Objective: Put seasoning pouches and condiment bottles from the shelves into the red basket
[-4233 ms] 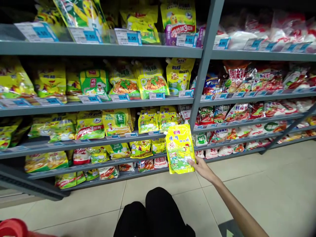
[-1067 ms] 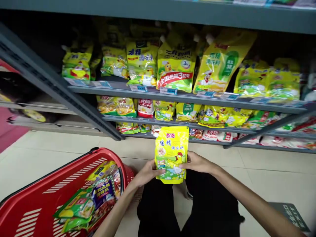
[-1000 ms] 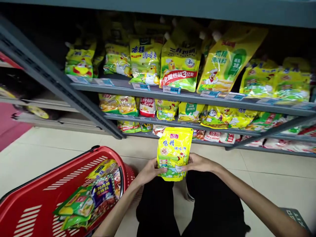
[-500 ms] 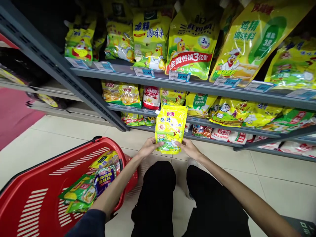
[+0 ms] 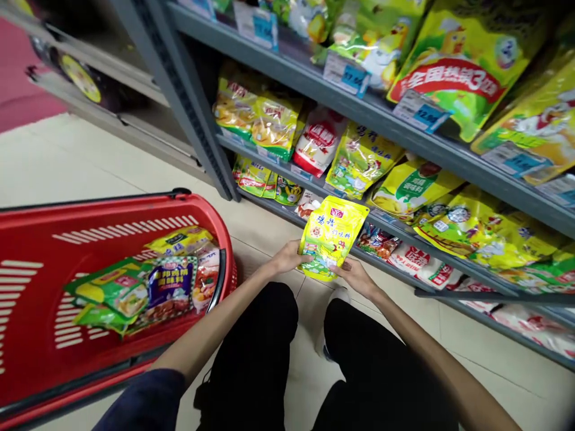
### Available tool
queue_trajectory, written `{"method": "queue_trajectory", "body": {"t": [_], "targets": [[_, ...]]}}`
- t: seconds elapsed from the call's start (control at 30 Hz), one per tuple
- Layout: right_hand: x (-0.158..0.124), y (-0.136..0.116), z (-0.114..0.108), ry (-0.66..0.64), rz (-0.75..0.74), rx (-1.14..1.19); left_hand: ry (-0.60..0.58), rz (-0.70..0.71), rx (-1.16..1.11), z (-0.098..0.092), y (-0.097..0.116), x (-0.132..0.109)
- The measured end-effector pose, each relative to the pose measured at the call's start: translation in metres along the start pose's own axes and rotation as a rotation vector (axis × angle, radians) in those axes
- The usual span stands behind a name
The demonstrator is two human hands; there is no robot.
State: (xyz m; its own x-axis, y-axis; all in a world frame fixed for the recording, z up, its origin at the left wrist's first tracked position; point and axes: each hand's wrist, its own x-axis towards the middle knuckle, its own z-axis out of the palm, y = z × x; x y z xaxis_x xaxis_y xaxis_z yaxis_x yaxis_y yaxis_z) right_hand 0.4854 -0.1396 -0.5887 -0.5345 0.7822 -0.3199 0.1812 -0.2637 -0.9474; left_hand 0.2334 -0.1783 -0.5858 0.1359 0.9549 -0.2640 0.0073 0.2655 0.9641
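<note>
Nearest are the black trousers (image 5: pixel 251 359), and over them the left hand (image 5: pixel 287 257) and right hand (image 5: pixel 357 276) hold a tilted yellow chicken-essence pouch (image 5: pixel 332 237) at mid-frame, fingers (image 5: pixel 345 269) clamped on its two sides. At lower left sits a red shopping basket (image 5: pixel 112 206) with green seasoning packets (image 5: pixel 108 293) inside. Beyond, a grey store shelf (image 5: pixel 359 105) of yellow packets runs toward the upper right, its stock just past the pouch.

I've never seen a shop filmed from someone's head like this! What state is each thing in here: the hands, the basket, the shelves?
Yellow chicken-seasoning pouch: off the shelf, held tilted above the floor.
Left hand: gripping the pouch's left side.
Right hand: gripping the pouch's lower right side.
Red shopping basket: holding several packets.
Grey metal shelves: stocked with packets, price tags along their edges.
</note>
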Motion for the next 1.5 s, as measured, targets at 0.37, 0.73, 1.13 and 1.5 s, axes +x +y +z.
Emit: {"method": "queue_trajectory", "body": {"t": [0.37, 0.73, 1.13, 1.5], "targets": [[0.051, -0.103, -0.023, 0.336, -0.313, -0.159, 0.275, 0.506, 0.054, -0.013, 0.108, 0.08], [0.085, -0.139, -0.032, 0.397, -0.425, -0.266, 0.303, 0.495, 0.187, -0.034, 0.149, 0.124], [0.06, -0.123, -0.033, 0.317, -0.359, -0.318, 0.355, 0.53, 0.491, -0.016, 0.131, 0.09], [0.005, -0.06, -0.002, 0.15, -0.087, -0.359, 0.063, 0.274, 0.566, -0.022, 0.079, 0.027]]}}
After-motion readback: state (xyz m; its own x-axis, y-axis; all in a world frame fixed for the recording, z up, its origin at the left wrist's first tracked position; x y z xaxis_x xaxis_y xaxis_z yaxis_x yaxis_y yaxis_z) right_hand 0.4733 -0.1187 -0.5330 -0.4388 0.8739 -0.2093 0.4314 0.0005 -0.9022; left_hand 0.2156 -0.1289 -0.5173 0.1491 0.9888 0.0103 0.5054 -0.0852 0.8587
